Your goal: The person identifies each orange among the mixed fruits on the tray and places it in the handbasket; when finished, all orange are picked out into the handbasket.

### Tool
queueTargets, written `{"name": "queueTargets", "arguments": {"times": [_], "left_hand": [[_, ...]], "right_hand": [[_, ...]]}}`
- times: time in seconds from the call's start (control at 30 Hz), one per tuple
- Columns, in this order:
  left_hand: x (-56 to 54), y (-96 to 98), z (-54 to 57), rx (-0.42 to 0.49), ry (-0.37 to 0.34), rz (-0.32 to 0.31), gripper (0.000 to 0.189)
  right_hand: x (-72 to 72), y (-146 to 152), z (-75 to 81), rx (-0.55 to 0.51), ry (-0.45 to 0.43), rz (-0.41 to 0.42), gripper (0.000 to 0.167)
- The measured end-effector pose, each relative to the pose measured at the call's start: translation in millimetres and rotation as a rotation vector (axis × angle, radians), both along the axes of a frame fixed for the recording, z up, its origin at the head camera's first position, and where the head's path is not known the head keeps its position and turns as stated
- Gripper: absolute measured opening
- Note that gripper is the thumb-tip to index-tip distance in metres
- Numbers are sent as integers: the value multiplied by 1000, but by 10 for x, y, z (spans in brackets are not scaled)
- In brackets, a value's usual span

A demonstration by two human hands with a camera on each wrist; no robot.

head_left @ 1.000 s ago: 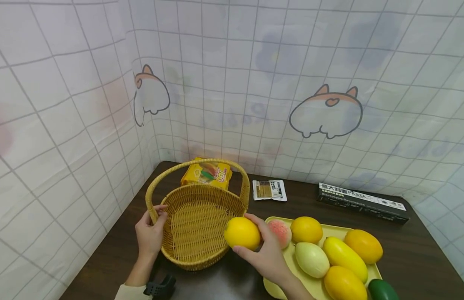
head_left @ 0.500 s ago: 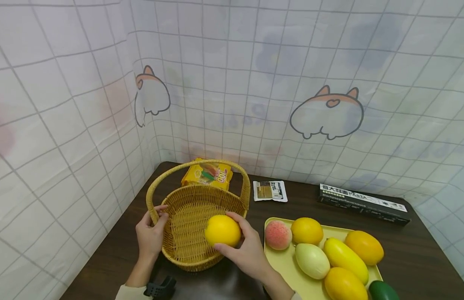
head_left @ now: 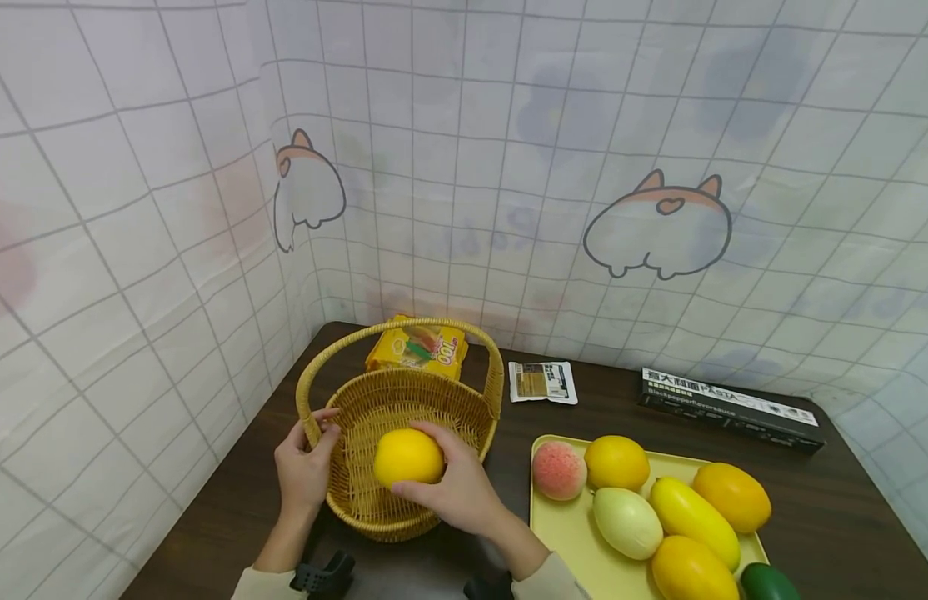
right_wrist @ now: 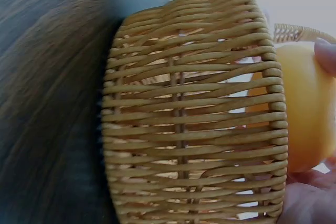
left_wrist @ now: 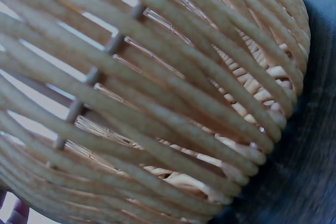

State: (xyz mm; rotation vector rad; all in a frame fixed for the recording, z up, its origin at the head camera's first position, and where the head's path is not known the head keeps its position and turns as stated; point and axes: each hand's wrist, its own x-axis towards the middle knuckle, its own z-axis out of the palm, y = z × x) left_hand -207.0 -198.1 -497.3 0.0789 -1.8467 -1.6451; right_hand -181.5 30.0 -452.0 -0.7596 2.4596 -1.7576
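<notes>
A woven wicker basket (head_left: 392,528) with a tall arched handle stands on the dark table. My left hand (head_left: 302,467) grips its left rim at the foot of the handle, thumb on the inner side. In my right hand (head_left: 464,487) is a smooth, round yellow fruit (head_left: 407,458), pinched between thumb and fingers over the basket's opening. The right wrist view shows the fruit (right_wrist: 307,108) just above the basket's rim, part of it visible through the weave. Basket wall (left_wrist: 157,87) fills most of the left wrist view, with fingertips at the lower left corner.
Right of the basket lies a pale yellow tray (head_left: 565,533) with a peach (head_left: 559,471), a pale green fruit (head_left: 627,522), several yellow fruits and a dark green one (head_left: 767,582). Behind are a yellow packet (head_left: 419,348), a small sachet (head_left: 542,382) and a black pasta box (head_left: 730,408).
My right hand has carried the yellow fruit leftward, from beside the tray and the basket's right rim to over the basket. My left hand keeps its grip on the basket.
</notes>
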Motion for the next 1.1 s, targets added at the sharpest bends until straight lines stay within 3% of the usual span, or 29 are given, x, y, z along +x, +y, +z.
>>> {"name": "queueTargets", "arguments": {"times": [0.17,0.47,0.67,0.7,1.1], "left_hand": [[-2,17,29,5,-13,3,17],[16,21,87,8,-28,7,18],[11,9,58,5,-12,6,17],[-12,-4,14,3,-7,8,17],[6,14,18,2,-13,5,16]], "right_hand": [[-76,-23,31,32,-59,40,66],[-155,-92,37,132,-40,89,70],[-195,-160,46,204,-54,117,69],[-200,-173,48,214,-60,125,69],[-259,-284,-13,290,-69,180,73]]}}
